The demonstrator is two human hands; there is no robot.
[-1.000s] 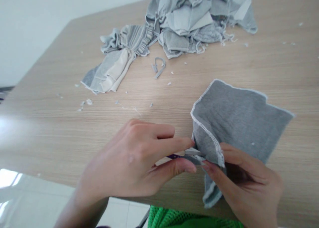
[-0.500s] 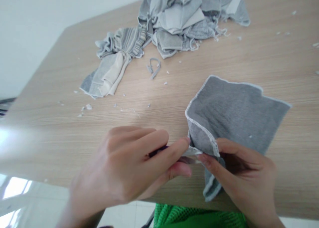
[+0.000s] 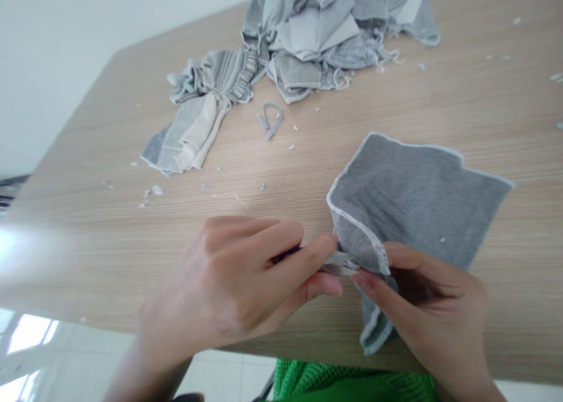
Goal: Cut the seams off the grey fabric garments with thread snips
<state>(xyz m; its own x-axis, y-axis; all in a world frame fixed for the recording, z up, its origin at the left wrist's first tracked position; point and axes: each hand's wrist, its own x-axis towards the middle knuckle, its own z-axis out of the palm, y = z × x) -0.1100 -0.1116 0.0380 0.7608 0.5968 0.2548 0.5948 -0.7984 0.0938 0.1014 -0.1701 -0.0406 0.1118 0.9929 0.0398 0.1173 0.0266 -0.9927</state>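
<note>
Grey knit cloth with white overlocked edge (image 3: 417,197): right of centre in frame, on bench (image 3: 109,255). Right hand (image 3: 440,308) nearer, pinching cloth at fold. Left hand (image 3: 241,279) closed around small silver metal snips (image 3: 345,260); blade axis points right, tips at cloth beside right hand.

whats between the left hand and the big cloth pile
In the head view, a looped gray strip and some pale scraps lie on the table between the left hand and the cloth pile.

Wood-grain table (image 3: 114,249); tiled floor (image 3: 220,372), bright glare (image 3: 30,334); pale wall (image 3: 88,27), probably.
</note>
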